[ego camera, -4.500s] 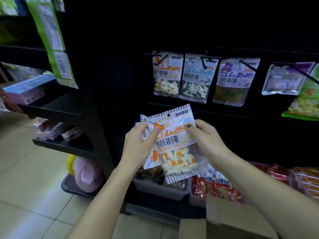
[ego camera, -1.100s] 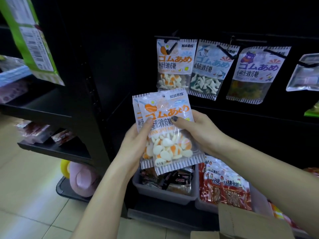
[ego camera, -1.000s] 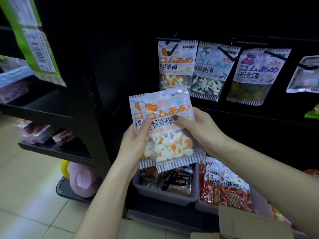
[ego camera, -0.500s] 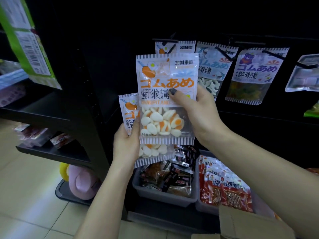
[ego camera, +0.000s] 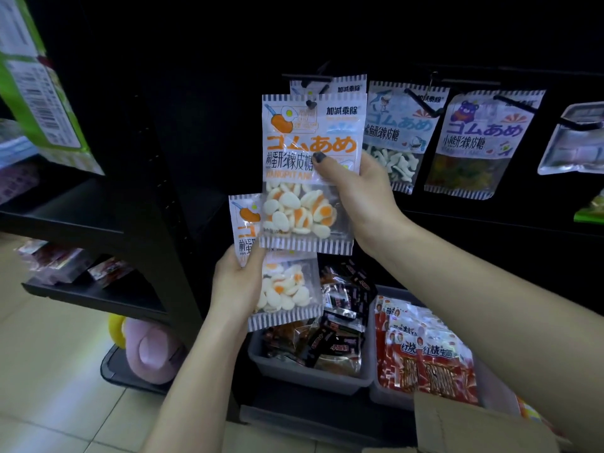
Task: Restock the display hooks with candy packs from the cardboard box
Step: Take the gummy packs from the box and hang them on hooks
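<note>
Black pegboard shelving point(ego camera: 202, 132) fills the background of a dim shop aisle, with a pale tiled floor point(ego camera: 58, 387) below. Behind the raised grip, a black wire display hook point(ego camera: 310, 80) already carries one matching pack.

Right hand point(ego camera: 356, 191): thumb and fingers pinch the white-and-orange striped plastic pack of egg-shaped gummy candy point(ego camera: 310, 171) at its right edge, mid-height. The pack's punched hang hole point(ego camera: 311, 103) sits above the grip, close to the hook tip (whether it is threaded cannot be told).

Left hand point(ego camera: 238, 286): grips a second identical candy pack point(ego camera: 284, 289) by its left edge, below the first.

Handling judgement: the pack is light, thin and flexible; the glossy film may slip, and the loose contents sag downward. Hold near the stiffer printed header to steer the hole.

Below the grips sit grey plastic bins point(ego camera: 307, 374) of wrapped snacks; the brown cardboard box point(ego camera: 474, 423) lies lower right.
</note>
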`<state>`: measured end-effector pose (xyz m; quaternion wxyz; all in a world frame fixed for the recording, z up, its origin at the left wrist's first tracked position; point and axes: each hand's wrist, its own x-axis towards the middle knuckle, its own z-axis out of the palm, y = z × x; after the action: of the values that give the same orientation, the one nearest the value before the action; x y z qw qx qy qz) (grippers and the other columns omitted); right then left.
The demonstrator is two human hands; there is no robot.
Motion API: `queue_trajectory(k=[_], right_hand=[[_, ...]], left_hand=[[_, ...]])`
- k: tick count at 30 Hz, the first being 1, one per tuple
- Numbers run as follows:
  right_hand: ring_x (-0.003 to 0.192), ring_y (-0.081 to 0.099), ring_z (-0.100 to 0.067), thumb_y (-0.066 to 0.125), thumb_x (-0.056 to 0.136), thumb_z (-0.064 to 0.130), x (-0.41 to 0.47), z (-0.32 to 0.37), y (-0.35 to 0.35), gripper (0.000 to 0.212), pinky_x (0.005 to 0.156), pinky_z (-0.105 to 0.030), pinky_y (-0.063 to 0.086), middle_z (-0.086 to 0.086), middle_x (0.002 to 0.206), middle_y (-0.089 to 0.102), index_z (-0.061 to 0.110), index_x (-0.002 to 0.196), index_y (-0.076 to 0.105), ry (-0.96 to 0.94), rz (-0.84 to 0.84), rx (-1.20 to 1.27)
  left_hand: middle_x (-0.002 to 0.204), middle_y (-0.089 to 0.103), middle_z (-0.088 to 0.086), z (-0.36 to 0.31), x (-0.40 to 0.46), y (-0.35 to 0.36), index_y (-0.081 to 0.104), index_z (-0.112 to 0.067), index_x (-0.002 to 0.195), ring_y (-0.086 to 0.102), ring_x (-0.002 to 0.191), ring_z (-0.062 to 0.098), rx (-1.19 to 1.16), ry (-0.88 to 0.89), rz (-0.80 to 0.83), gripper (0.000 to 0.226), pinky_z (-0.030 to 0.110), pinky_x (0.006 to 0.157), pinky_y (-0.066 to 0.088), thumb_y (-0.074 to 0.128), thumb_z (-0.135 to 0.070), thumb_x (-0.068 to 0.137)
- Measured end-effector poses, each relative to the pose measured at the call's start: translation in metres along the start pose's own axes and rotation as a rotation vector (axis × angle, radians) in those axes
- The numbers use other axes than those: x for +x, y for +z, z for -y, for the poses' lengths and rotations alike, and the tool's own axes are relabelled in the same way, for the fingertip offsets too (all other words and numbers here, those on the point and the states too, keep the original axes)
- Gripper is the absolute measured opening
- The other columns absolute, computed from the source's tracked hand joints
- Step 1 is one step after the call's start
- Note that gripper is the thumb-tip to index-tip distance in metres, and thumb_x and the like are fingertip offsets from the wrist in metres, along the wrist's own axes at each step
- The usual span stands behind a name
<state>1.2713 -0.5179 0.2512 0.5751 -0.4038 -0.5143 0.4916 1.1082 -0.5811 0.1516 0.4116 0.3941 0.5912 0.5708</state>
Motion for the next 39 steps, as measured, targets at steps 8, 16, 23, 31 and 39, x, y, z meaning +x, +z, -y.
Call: queue_trajectory(k=[8, 16, 23, 31, 39], right_hand=[[0.096, 0.077, -0.028, 0.072, 0.096, 0.015, 0.069, -0.010, -0.008, 0.016, 0.081, -0.041, 0.064, -0.010, 0.108, 0.078, 0.008, 0.111, 0.070, 0.006, -0.117, -0.095], [0.083, 0.077, -0.029, 0.074, 0.095, 0.017, 0.114, -0.009, -0.004, 0.008, 0.072, -0.041, 0.066, -0.011, 0.097, 0.078, 0.012, 0.096, 0.067, 0.155, -0.180, -0.057], [0.085, 0.078, -0.028, 0.083, 0.086, 0.029, 0.116, 0.003, -0.007, 0.029, 0.081, -0.044, 0.065, -0.012, 0.102, 0.078, 0.009, 0.098, 0.066, 0.234, -0.210, -0.182], [0.113, 0.065, -0.028, 0.073, 0.080, 0.062, 0.036, -0.030, -0.039, 0.078, 0.100, -0.041, 0.053, -0.009, 0.127, 0.065, 0.009, 0.133, 0.051, 0.298, -0.224, -0.560], [0.099, 0.077, -0.028, 0.066, 0.100, 0.021, -0.047, -0.015, -0.037, 0.024, 0.073, -0.034, 0.062, -0.008, 0.110, 0.078, 0.013, 0.122, 0.067, 0.311, 0.233, -0.105]], left_hand=[[0.114, 0.076, -0.013, 0.007, 0.004, -0.003, 0.071, -0.032, 0.117, 0.071, 0.108, 0.010, 0.081, -0.084, 0.064, 0.026, 0.038, 0.098, 0.055, 0.059, -0.051, 0.103], [0.113, 0.078, -0.014, 0.002, 0.005, 0.008, 0.073, -0.033, 0.119, 0.072, 0.109, 0.012, 0.029, -0.058, 0.044, 0.029, 0.046, 0.104, 0.056, 0.060, -0.052, 0.102], [0.110, 0.080, -0.017, -0.011, -0.004, 0.014, 0.074, -0.036, 0.117, 0.075, 0.107, 0.007, -0.068, -0.054, 0.138, 0.027, 0.042, 0.104, 0.057, 0.057, -0.052, 0.103], [0.118, 0.078, -0.009, -0.019, -0.004, 0.010, 0.069, -0.034, 0.126, 0.074, 0.112, 0.015, -0.114, 0.013, 0.101, 0.029, 0.049, 0.106, 0.054, 0.063, -0.047, 0.102], [0.112, 0.077, -0.006, -0.041, -0.008, 0.013, 0.062, -0.033, 0.108, 0.075, 0.107, 0.015, -0.103, 0.155, 0.068, 0.025, 0.039, 0.090, 0.060, 0.068, -0.044, 0.087]])
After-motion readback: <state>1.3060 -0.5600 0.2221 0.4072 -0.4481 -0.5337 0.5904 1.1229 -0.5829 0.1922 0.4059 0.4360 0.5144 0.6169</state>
